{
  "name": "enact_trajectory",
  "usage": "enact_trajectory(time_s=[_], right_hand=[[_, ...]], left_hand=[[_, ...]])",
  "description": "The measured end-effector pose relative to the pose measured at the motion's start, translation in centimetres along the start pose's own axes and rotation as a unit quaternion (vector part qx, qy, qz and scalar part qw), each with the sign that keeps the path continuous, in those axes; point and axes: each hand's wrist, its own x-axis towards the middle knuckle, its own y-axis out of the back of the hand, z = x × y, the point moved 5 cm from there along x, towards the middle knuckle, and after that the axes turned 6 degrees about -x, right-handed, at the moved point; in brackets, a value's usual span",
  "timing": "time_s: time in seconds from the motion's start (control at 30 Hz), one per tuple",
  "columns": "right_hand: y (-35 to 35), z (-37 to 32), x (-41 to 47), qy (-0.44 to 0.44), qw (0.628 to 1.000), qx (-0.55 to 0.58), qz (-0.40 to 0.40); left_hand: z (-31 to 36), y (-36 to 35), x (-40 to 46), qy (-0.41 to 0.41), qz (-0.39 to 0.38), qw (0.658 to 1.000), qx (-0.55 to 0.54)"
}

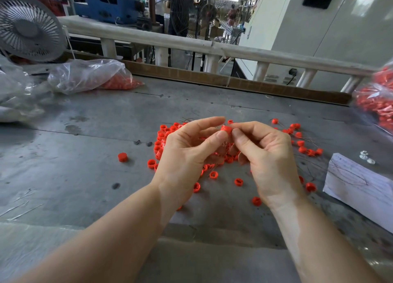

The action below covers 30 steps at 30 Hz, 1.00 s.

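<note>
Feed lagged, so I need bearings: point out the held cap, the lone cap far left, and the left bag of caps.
held cap [226, 129]: head view, red side wall.
lone cap [122, 156]: head view, its top face.
bag [83, 76]: head view, clear plastic middle.

no readable text, labels or numbers anywhere

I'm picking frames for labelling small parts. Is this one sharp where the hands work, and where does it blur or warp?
Head view, centre: the red cap pinched between left hand and right hand is sharp. Head view, edges: the bag of red parts at right and clear bags at left smear. Head view, top: the railing bows with lens distortion.
</note>
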Motion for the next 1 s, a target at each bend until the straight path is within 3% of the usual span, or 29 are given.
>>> enact_trajectory(time_s=[0.23,0.43,1.0], right_hand=[[-0.23,-0.29,-0.2,0.013,0.999,0.028,-0.014],[-0.21,-0.77,-0.27,0.066,0.996,-0.061,-0.003],[0.03,-0.67,-0.19,0.073,0.997,-0.032,-0.009]], left_hand=[[0.1,0.49,0.2,-0.026,0.03,0.999,0.032],[0.13,0.8,0.27,-0.033,0.035,0.998,0.044],[0.32,0.63,0.21,-0.038,-0.001,0.998,0.056]])
